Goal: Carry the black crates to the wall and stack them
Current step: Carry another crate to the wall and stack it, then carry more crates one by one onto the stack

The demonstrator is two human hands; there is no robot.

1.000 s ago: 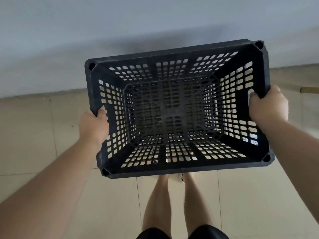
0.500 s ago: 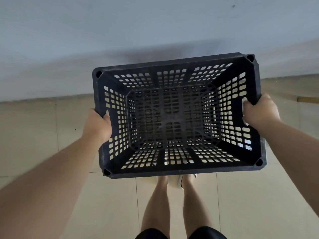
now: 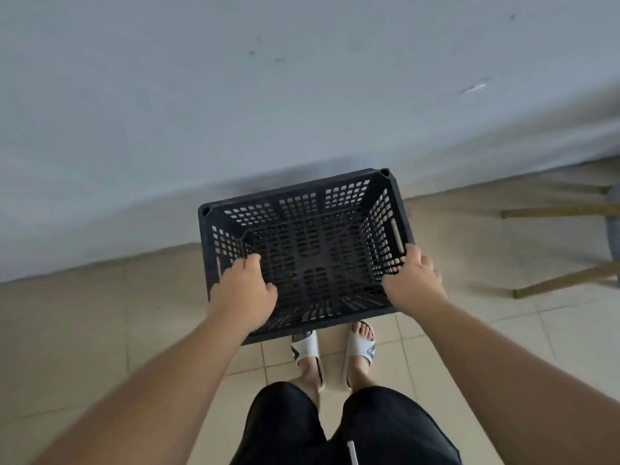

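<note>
Both hands grip the black perforated plastic crate (image 3: 312, 250) by its short sides: the left hand (image 3: 242, 294) curls its fingers (image 3: 250, 264) over the left rim, and the right hand (image 3: 414, 280) closes over the right rim just below the slotted handle opening, thumb on the inside. From the head view the crate sits low, open side up, with its latticed bottom showing through. Its far long edge lies close to the base of the pale grey painted wall (image 3: 268, 95), where a soft shadow darkens the paint; whether the crate rests on the beige tiled floor (image 3: 84, 313) or hangs just above it, I cannot tell. Its near edge overlaps the toes of the person's white slide sandals (image 3: 360, 344). Bare forearms reach down from both lower corners, and black shorts (image 3: 342, 427) fill the bottom centre. Off to the right, well apart from the crate, wooden chair legs (image 3: 563, 278) stand on the tiles near the wall
</note>
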